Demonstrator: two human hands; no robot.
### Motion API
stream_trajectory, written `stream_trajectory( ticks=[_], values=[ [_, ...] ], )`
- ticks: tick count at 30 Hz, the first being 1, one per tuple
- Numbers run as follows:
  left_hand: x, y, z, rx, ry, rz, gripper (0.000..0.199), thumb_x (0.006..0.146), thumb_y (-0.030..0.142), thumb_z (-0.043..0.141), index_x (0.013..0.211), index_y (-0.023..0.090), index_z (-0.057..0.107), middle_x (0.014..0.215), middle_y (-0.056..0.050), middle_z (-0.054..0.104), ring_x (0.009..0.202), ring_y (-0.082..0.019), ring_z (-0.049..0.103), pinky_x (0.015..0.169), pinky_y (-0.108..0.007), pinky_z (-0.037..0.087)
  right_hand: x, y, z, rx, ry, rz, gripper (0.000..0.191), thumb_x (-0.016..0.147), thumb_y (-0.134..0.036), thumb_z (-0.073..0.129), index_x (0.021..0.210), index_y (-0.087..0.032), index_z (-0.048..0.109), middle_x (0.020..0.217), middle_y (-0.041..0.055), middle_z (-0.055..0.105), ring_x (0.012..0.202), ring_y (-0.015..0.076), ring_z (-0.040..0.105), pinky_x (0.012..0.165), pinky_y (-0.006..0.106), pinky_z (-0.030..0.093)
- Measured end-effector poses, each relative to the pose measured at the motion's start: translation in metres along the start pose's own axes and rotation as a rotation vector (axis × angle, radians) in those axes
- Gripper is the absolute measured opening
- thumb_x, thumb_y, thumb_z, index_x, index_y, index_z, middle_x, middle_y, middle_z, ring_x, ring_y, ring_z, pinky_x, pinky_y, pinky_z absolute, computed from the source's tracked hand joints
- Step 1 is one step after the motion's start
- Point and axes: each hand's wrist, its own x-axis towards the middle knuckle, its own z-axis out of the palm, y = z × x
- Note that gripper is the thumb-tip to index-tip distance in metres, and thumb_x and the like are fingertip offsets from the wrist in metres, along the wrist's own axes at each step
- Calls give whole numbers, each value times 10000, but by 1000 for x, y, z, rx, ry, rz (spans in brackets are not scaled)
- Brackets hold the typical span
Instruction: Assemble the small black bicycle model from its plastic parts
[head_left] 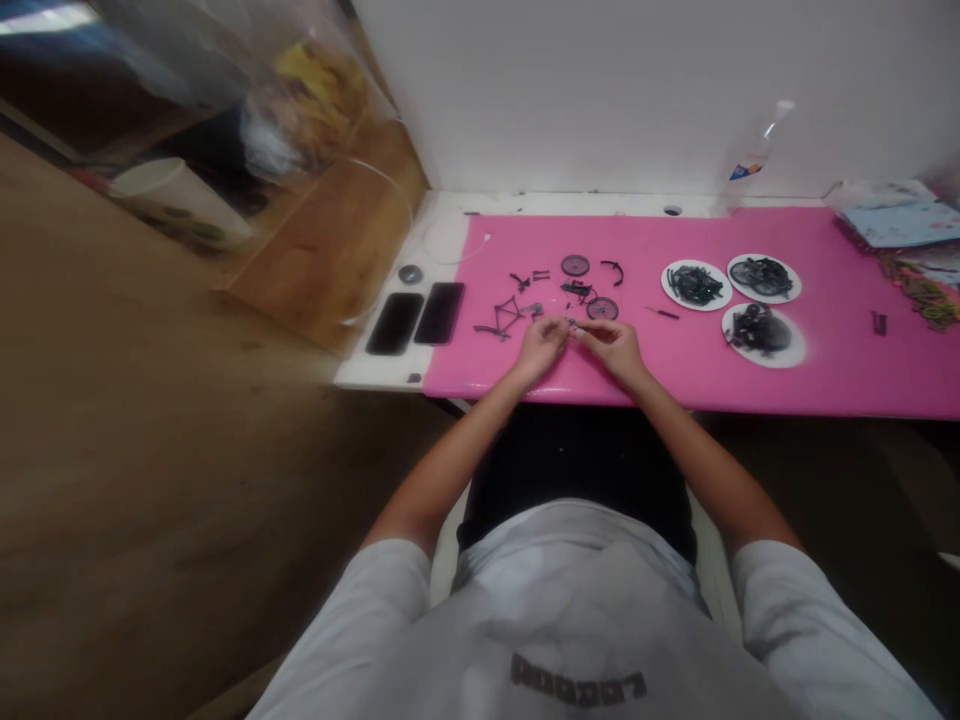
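Two wheels [575, 265] and a frame [508, 316] lie apart toward the left edge of the counter [448, 222]; little looks joined. Left hand [541, 350] and right hand [616, 350] pinch a small part [571, 323].

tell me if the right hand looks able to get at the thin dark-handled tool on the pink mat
Probably yes: the thin dark-handled tool lies just right of the right hand, with bare pink mat between. Its fingertips look busy with a small part, though.
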Motion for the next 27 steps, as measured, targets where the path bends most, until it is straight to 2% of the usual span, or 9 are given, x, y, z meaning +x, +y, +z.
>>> stream_trajectory(
  ticks=[8,27],
  values=[
    [0,-1,-1,9,-7,23,653,797,770,873,903,146,710,666,20,580,531,-75,414,508,-233,295,1,6,1,-12,8,-29,483,743,-594,968,1039,-220,895,998,92,866,862,244,795,893,418,660],
    [-1,3,0,-9,-8,1,601,827,713,885,910,154,680,722,13,608,522,-70,449,493,-223,325,0,-1,-1,14,-5,21,495,734,-586,975,1063,-227,887,1055,89,866,937,254,796,936,424,652]
  ],
)
